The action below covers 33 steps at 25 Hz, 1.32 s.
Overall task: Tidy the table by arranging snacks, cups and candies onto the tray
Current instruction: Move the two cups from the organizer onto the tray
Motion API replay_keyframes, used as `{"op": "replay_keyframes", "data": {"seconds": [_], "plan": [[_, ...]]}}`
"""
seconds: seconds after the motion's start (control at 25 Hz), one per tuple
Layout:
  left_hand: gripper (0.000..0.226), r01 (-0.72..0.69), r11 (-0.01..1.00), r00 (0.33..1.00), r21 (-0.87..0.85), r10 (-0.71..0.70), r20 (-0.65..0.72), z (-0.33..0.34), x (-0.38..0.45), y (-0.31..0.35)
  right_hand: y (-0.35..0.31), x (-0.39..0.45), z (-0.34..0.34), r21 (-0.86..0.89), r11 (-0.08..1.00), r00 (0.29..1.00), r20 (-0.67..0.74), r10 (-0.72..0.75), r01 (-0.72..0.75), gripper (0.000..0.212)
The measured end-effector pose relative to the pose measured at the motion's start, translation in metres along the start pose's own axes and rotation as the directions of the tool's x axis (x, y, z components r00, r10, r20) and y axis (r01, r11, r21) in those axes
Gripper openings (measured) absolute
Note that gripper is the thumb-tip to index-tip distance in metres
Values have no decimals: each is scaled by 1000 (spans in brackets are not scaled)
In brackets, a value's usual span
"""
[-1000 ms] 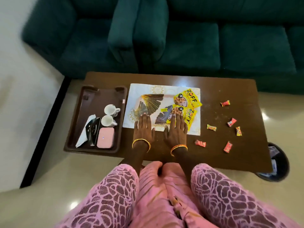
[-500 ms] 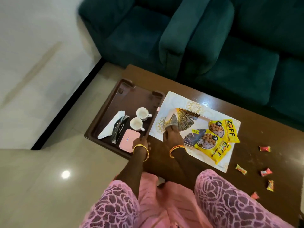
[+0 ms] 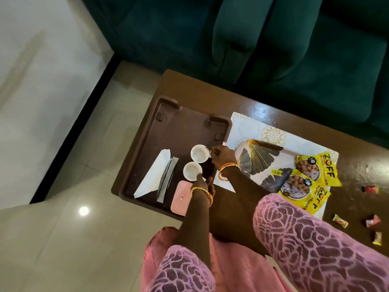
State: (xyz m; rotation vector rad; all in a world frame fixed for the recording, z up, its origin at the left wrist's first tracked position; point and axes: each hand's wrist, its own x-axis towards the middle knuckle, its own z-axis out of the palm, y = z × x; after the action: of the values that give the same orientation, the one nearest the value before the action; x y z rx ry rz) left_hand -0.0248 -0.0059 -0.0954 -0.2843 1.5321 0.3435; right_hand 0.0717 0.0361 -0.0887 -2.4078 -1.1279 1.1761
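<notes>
A brown tray [image 3: 185, 131] sits on the left end of the dark wooden table [image 3: 357, 171]. Two white cups stand in it. My right hand [image 3: 222, 155] pinches the handle of the far cup [image 3: 199, 153]. My left hand [image 3: 203, 183] has its fingers on the handle side of the near cup [image 3: 191, 170]. Two yellow snack packs [image 3: 315, 168] [image 3: 303, 191] lie on a white mat [image 3: 248, 127] with gold fan patterns, right of the brown tray. Several wrapped candies [image 3: 340, 220] are scattered on the table at the far right.
A white napkin [image 3: 153, 173], a dark packet [image 3: 166, 178] and a pink case [image 3: 181, 197] lie in the near half of the brown tray. A green sofa [image 3: 273, 49] runs behind the table. My knees in pink cloth press against the table's near edge.
My view has swung left and closer. Both hands left the mat and moved left into the brown tray, each closing on a cup's handle.
</notes>
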Motion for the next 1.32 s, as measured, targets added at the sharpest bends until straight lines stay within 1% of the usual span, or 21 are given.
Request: {"op": "replay_keyframes", "data": {"seconds": [0.08, 0.16, 0.24, 0.32, 0.4, 0.48, 0.56, 0.68, 0.76, 0.84, 0.96, 1.04, 1.08, 1.12, 1.2, 1.24, 1.32], "plan": [[30, 36, 994, 998, -102, -31, 48, 6, 3, 4, -1, 9, 8, 36, 996, 996, 44, 78, -79, 25], [32, 59, 988, 996, -143, -49, 73, 9, 5, 6, -1, 13, 13, -5, 995, 992, 80, 98, -98, 28], [32, 58, 984, 997, -170, -47, 68, 9, 6, 7, -2, 13, 16, -34, 994, 990, 95, 106, -104, 30], [29, 48, 982, 998, -182, -39, 57, 7, 4, 9, -2, 10, 17, -20, 992, 990, 65, 126, -125, 30], [29, 30, 984, 999, -176, -23, 42, 6, 1, 9, -4, 5, 15, 50, 986, 987, 11, 158, -158, 29], [30, -24, 994, 999, -103, 27, 27, 5, -6, 7, -5, -3, 9, 162, 971, 983, -21, 180, -174, 26], [32, -83, 997, 996, 11, 82, 27, 5, -15, 3, -2, -14, -2, 283, 943, 979, -54, 198, -176, 22], [33, -151, 972, 988, 178, 147, 39, 10, -37, -13, 16, -40, -29, 458, 867, 954, -110, 277, -199, 21], [30, -180, 940, 984, 289, 175, 45, 16, -49, -30, 42, -57, -45, 569, 793, 926, -138, 351, -216, 19], [30, -200, 901, 979, 384, 196, 48, 22, -56, -51, 79, -70, -57, 695, 675, 880, -131, 456, -246, 17], [34, -181, 850, 983, 495, 177, 55, 32, -57, -84, 142, -78, -68, 818, 461, 770, -36, 637, -343, 23], [35, -150, 832, 988, 534, 147, 48, 39, -52, -104, 175, -77, -69, 851, 352, 698, 24, 715, -390, 20], [36, -141, 822, 989, 552, 138, 47, 42, -48, -112, 187, -75, -68, 861, 309, 677, 53, 735, -403, 15], [36, -138, 808, 990, 573, 136, 47, 45, -43, -119, 196, -72, -67, 875, 264, 665, 85, 742, -407, 16], [36, -143, 777, 988, 614, 145, 47, 47, -38, -128, 206, -67, -60, 916, 146, 664, 154, 732, -374, 27], [36, -144, 762, 988, 631, 149, 46, 48, -35, -131, 207, -66, -57, 932, 88, 664, 182, 725, -351, 27], [35, -139, 736, 988, 662, 151, 40, 50, -31, -136, 206, -65, -54, 945, 14, 652, 214, 727, -326, 15]]}}
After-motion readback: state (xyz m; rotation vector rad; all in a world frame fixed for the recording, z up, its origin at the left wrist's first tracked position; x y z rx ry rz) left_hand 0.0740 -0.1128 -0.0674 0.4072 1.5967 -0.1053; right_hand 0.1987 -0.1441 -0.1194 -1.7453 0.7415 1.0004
